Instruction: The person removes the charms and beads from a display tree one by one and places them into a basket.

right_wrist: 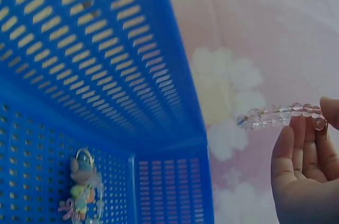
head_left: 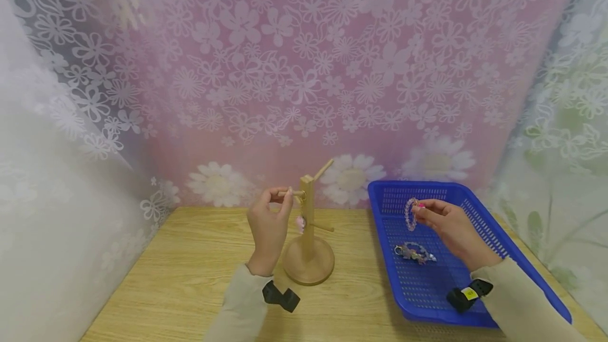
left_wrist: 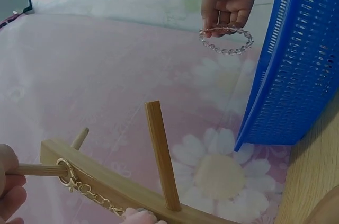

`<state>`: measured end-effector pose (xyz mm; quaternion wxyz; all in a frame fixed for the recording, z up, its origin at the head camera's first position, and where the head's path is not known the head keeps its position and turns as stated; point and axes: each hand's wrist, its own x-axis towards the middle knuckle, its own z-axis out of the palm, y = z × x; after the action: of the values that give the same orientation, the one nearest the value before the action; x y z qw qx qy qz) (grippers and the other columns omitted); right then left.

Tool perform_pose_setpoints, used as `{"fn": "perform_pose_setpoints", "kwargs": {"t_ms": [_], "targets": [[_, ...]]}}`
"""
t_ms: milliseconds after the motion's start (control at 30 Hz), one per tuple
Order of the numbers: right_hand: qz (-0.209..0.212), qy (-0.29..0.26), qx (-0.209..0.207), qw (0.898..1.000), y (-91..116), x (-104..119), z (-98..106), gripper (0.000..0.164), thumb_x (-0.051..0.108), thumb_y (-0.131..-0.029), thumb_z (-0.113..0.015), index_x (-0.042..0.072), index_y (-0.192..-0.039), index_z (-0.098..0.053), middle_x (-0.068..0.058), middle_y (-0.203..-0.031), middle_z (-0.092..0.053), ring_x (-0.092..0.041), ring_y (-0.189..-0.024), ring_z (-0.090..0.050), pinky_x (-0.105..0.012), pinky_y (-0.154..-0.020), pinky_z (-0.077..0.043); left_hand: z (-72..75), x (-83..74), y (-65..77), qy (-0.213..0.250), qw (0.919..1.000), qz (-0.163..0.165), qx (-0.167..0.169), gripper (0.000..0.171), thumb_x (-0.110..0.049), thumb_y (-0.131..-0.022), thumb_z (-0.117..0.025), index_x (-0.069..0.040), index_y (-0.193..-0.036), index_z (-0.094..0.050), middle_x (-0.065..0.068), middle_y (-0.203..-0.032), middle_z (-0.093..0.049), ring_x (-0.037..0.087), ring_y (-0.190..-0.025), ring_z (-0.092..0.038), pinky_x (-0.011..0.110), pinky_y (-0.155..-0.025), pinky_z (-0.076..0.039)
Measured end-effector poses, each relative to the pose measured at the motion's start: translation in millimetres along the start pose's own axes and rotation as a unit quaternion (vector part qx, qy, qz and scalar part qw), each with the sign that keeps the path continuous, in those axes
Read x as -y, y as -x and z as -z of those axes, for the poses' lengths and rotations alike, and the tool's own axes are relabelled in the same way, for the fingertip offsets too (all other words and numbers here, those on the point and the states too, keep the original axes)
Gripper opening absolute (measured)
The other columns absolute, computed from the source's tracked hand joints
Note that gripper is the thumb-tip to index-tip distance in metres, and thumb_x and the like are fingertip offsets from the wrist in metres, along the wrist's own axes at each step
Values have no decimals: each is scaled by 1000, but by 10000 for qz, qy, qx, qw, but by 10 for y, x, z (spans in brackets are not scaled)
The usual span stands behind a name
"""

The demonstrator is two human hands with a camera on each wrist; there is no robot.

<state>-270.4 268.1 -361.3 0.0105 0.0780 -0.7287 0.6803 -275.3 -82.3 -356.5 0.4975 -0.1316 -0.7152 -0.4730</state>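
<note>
My left hand [head_left: 271, 220] pinches the end of an upper peg on a wooden stand [head_left: 309, 236] with a round base. Around that peg hangs the gold ring [left_wrist: 64, 175] of a keychain, its chain running down to a pink charm [head_left: 300, 224]. Above the blue basket [head_left: 387, 260], my right hand [head_left: 451, 228] holds a bracelet of clear and pinkish beads [head_left: 410, 214] between thumb and fingers. The bracelet's loop [left_wrist: 226, 50] dangles free of the basket, and a small bright pink piece shows at the fingertips.
Inside the basket lies a beaded keychain [right_wrist: 83, 184] with pastel charms and a metal clasp. The stand has other pegs, among them a lower right one [head_left: 323, 227]. A wood-grain table [head_left: 190, 273] lies below, and a flowered pink curtain [head_left: 294, 94] hangs behind.
</note>
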Motion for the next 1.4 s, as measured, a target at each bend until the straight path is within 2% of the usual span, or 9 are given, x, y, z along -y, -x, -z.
{"fn": "perform_pose_setpoints", "kwargs": {"t_ms": [133, 267, 600, 700, 867, 967, 1100, 1200, 1400], "targets": [[-193, 294, 39, 9994, -46, -38, 65, 4, 18, -93, -61, 17, -95, -65, 14, -89, -65, -4, -85, -61, -17, -78, -49, -13, 21, 9, -31, 9998, -186, 42, 11, -15, -86, -70, -4, -85, -69, 6, -75, -69, 16, -63, -63, 30, -57, -50], [-301, 828, -22, 9961, -87, -79, 104, 19, 23, -93, -62, 9, -105, -61, 17, -92, -63, -1, -87, -61, -17, -78, -48, 16, 79, 0, 86, 9988, -421, 232, 11, -15, -86, -70, -4, -88, -69, 6, -81, -70, 17, -69, -64, 35, -67, -53], [-413, 1677, -34, 9850, -131, -193, 176, 40, 30, -92, -63, -4, -112, -58, 9, -96, -65, 2, -86, -59, -22, -80, -49, 150, 285, -43, 289, 9906, -258, 1310, 28, -17, -81, -75, -4, -106, -68, 7, -92, -71, 21, -84, -64, 42, -74, -53], [-372, 1731, 4, 9842, -144, -228, 198, 41, 29, -92, -63, -6, -111, -58, 0, -105, -66, 3, -87, -59, -23, -81, -50, 156, 424, -29, 419, 9845, 104, 1697, 28, -18, -82, -75, -6, -107, -68, 7, -96, -71, 24, -90, -64, 44, -76, -53], [-315, 1937, 118, 9805, -169, -286, 228, 43, 31, -93, -60, -7, -114, -58, -12, -119, -62, 6, -90, -57, -28, -84, -51, 145, 661, -32, 477, 9706, 1159, 2055, 24, -20, -85, -71, -9, -107, -68, 8, -99, -69, 24, -93, -63, 41, -84, -51], [-347, 2064, 205, 9776, -174, -307, 235, 46, 32, -94, -59, -7, -118, -57, -18, -123, -59, 1, -94, -59, -37, -88, -50, 149, 701, -78, 603, 9581, 1710, 2215, 26, -19, -88, -68, -6, -111, -67, 10, -103, -68, 24, -96, -61, 41, -86, -50], [-468, 2155, 257, 9750, -176, -334, 246, 50, 36, -94, -57, -7, -121, -55, -19, -123, -58, -11, -101, -61, -45, -92, -46, 185, 578, -150, 681, 9444, 2115, 2422, 28, -13, -91, -64, -1, -116, -63, 16, -110, -65, 29, -102, -60, 40, -87, -50], [-531, 2144, 254, 9750, -185, -372, 267, 50, 37, -95, -56, -6, -121, -55, -20, -127, -56, -14, -104, -60, -48, -95, -44, 193, 504, -180, 768, 9401, 2191, 2498, 28, -11, -93, -60, 3, -118, -61, 19, -114, -64, 31, -103, -59, 38, -86, -50], [-693, 2140, 348, 9737, -198, -463, 324, 49, 36, -95, -56, -6, -119, -56, -25, -132, -51, -33, -115, -55, -54, -99, -38, 51, 733, -145, 1326, 9115, 2842, 2660, 33, -16, -96, -56, -1, -126, -58, 16, -126, -57, 28, -111, -56, 40, -93, -47]]}}
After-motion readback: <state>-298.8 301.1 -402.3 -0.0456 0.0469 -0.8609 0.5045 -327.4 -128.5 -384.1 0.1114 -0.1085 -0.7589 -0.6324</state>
